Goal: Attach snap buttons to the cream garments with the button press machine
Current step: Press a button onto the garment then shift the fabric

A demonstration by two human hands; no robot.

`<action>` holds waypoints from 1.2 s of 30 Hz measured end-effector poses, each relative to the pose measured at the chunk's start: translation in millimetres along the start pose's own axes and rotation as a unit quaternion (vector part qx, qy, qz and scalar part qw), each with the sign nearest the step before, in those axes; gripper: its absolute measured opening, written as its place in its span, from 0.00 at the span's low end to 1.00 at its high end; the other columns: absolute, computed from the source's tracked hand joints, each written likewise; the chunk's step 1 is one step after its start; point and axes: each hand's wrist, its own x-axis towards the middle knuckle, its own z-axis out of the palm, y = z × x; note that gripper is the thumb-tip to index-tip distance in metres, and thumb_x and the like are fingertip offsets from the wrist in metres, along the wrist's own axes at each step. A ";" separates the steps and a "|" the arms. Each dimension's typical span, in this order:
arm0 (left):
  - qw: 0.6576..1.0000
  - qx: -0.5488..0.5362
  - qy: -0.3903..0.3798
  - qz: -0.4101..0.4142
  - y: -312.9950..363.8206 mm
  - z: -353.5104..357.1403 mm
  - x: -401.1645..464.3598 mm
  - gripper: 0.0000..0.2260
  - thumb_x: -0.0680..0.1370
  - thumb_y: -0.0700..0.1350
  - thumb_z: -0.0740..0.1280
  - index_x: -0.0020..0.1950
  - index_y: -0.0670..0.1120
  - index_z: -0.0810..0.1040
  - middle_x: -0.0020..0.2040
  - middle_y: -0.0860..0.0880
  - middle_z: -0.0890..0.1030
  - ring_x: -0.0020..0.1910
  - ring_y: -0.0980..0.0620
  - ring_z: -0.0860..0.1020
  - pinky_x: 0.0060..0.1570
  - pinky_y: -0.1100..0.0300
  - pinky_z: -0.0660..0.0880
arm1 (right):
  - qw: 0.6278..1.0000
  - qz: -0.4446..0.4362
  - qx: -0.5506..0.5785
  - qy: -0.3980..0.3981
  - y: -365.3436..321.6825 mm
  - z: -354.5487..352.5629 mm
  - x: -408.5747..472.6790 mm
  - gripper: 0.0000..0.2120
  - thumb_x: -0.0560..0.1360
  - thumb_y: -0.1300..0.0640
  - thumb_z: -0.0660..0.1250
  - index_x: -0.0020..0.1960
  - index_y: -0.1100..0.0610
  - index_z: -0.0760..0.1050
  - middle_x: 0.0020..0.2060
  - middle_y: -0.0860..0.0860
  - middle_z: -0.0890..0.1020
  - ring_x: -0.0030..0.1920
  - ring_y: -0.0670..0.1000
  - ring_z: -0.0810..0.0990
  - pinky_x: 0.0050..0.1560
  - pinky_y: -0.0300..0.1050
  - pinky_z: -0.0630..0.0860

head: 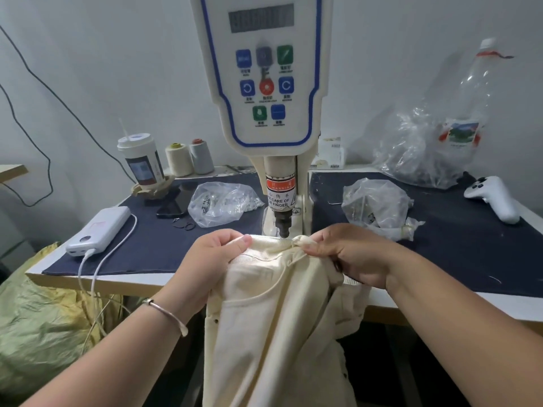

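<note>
A cream garment (273, 312) hangs from the table's front edge, its waistband stretched flat under the punch (282, 227) of the white button press machine (264, 83). My left hand (217, 254) grips the waistband to the left of the punch, fingers curled over the edge. On the right, my right hand (346, 254) pinches a bunched fold of the waistband close beside the punch. Two clear bags of snap parts lie on the dark mat, one on the left (223, 205) and one on the right (376, 205).
A white power bank (98, 230) with a cable sits at the left front. Behind it stand a cup (141, 163), a phone (173, 205) and two thread cones (189, 158). At the right are a white game controller (493, 198), crumpled plastic and a bottle (458, 124). A yellow-green sack (38, 324) lies lower left.
</note>
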 end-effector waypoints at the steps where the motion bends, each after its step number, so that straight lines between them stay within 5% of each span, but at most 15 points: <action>1: 1.000 -0.004 0.005 0.004 -1.1 0.7 5.2 0.11 0.80 0.49 0.70 0.39 0.48 0.83 0.35 0.45 0.74 0.32 0.51 0.71 0.34 0.58 0.69 | 1.000 -0.002 0.001 -0.005 0.3 -1.1 4.2 0.16 0.79 0.57 0.65 0.51 0.72 0.78 0.43 0.61 0.81 0.43 0.56 0.78 0.48 0.46 0.73; 5: 0.999 -0.002 0.031 0.029 -4.1 6.8 23.8 0.10 0.80 0.50 0.70 0.41 0.48 0.83 0.36 0.50 0.80 0.38 0.52 0.75 0.44 0.55 0.72 | 0.999 -0.021 -0.037 0.000 4.1 -5.2 15.1 0.14 0.81 0.54 0.62 0.40 0.62 0.72 0.33 0.58 0.71 0.32 0.55 0.68 0.36 0.42 0.68; 9: 0.996 0.043 0.056 0.055 -10.5 11.0 36.5 0.10 0.80 0.49 0.69 0.39 0.50 0.83 0.36 0.55 0.82 0.35 0.61 0.77 0.42 0.62 0.73 | 0.985 -0.088 -0.145 0.034 11.8 -3.8 20.5 0.20 0.81 0.51 0.61 0.33 0.55 0.62 0.28 0.54 0.61 0.27 0.47 0.59 0.29 0.32 0.61; 15: 0.992 0.059 0.061 0.092 -29.8 15.0 38.4 0.10 0.79 0.46 0.69 0.38 0.48 0.82 0.34 0.54 0.79 0.33 0.60 0.74 0.35 0.69 0.71 | 0.982 -0.120 -0.146 0.022 29.8 -6.6 26.6 0.20 0.81 0.50 0.61 0.37 0.63 0.68 0.25 0.49 0.64 0.25 0.43 0.60 0.29 0.33 0.62; 18: 0.995 0.024 0.047 0.084 -35.5 15.2 36.4 0.09 0.79 0.48 0.70 0.39 0.47 0.82 0.35 0.50 0.78 0.35 0.54 0.74 0.39 0.59 0.71 | 0.988 -0.130 -0.082 0.008 36.4 -8.2 26.9 0.21 0.80 0.49 0.63 0.31 0.57 0.71 0.25 0.48 0.68 0.25 0.43 0.64 0.31 0.32 0.65; 21: 0.996 -0.026 0.032 0.078 -34.9 11.1 35.7 0.11 0.75 0.53 0.71 0.42 0.46 0.82 0.37 0.46 0.78 0.37 0.49 0.74 0.42 0.52 0.71 | 0.990 -0.138 -0.036 -0.017 36.1 -9.1 29.0 0.21 0.79 0.46 0.65 0.31 0.57 0.71 0.28 0.55 0.69 0.28 0.53 0.64 0.34 0.36 0.67; 24: 0.996 -0.062 0.018 0.065 -33.2 5.9 36.9 0.14 0.72 0.55 0.71 0.43 0.44 0.83 0.40 0.41 0.79 0.39 0.45 0.74 0.45 0.48 0.71 | 0.989 -0.145 -0.027 -0.033 34.6 -8.8 33.1 0.21 0.79 0.48 0.64 0.29 0.50 0.70 0.25 0.49 0.69 0.26 0.47 0.64 0.31 0.33 0.67; 30: 0.993 -0.026 -0.119 0.003 -32.4 -4.7 35.9 0.33 0.61 0.60 0.78 0.51 0.34 0.81 0.40 0.41 0.79 0.39 0.46 0.76 0.38 0.55 0.70 | 0.989 -0.141 -0.025 -0.044 37.4 -9.4 38.8 0.27 0.76 0.46 0.65 0.41 0.73 0.67 0.32 0.58 0.70 0.34 0.56 0.63 0.35 0.41 0.65; 36: 0.982 -0.067 -0.174 -0.035 -28.6 -6.7 37.7 0.18 0.68 0.49 0.76 0.54 0.41 0.86 0.46 0.39 0.84 0.43 0.44 0.81 0.42 0.58 0.77 | 0.991 -0.123 0.016 -0.059 38.9 -8.5 36.8 0.15 0.79 0.50 0.65 0.44 0.60 0.83 0.36 0.57 0.82 0.35 0.50 0.78 0.39 0.37 0.74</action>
